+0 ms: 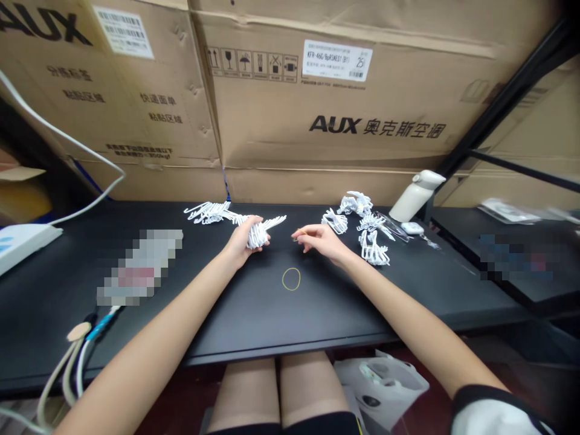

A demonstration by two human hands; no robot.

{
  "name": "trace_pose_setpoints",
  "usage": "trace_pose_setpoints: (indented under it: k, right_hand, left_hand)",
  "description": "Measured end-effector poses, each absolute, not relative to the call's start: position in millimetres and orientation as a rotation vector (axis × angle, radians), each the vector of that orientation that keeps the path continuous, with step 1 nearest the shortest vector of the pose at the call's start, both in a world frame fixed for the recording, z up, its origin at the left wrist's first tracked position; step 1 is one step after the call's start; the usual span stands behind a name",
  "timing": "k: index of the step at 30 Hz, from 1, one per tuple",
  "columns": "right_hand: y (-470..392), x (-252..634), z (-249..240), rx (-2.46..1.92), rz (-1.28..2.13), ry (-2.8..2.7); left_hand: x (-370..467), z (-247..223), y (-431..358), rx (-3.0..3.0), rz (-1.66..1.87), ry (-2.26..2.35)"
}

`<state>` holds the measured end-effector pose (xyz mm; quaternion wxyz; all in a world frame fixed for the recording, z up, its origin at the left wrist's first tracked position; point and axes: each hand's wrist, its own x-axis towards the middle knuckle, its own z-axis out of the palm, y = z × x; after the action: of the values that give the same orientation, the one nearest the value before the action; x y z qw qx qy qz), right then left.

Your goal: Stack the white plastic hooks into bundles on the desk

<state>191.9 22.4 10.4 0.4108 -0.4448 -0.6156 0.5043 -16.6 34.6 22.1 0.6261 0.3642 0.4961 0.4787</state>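
Bundle of white plastic hooks [257, 232] is clamped in the left hand [242, 238] at frame centre on the black bench [226, 302]; the right hand [319, 240] is held loosely curled, nothing visibly gripped, above a yellow rubber band [291, 278].

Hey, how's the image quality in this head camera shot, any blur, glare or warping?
Head view: wide-angle warping bends the black tabletop and brown cardboard boxes toward the edges; corners darken and soften; two pixelated patches sit on the table; lighting is even with little glare; the left hand, gripping a bundle of small white plastic hangers, the right hand and the yellow rubber band look sharp.
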Motion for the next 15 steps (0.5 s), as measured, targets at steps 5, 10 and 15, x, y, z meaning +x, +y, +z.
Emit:
trace_pose_setpoints:
  k: [5, 10, 15]
  right_hand:
    - [21.8, 192.6, 10.2, -1.11, 1.262, -1.615]
    - [21.2, 195.1, 10.5, -1.072, 1.36, -1.65]
    - [18.0, 198.2, 15.0, -1.011, 1.604, -1.758]
  left_hand:
    - [-17.7, 22.4, 35.0, 0.83, 1.107, 1.143]
    - [-18.0, 21.7, 35.6, 0.819, 1.122, 1.146]
    - [-18.8, 18.3, 38.0, 0.81, 1.123, 1.163]
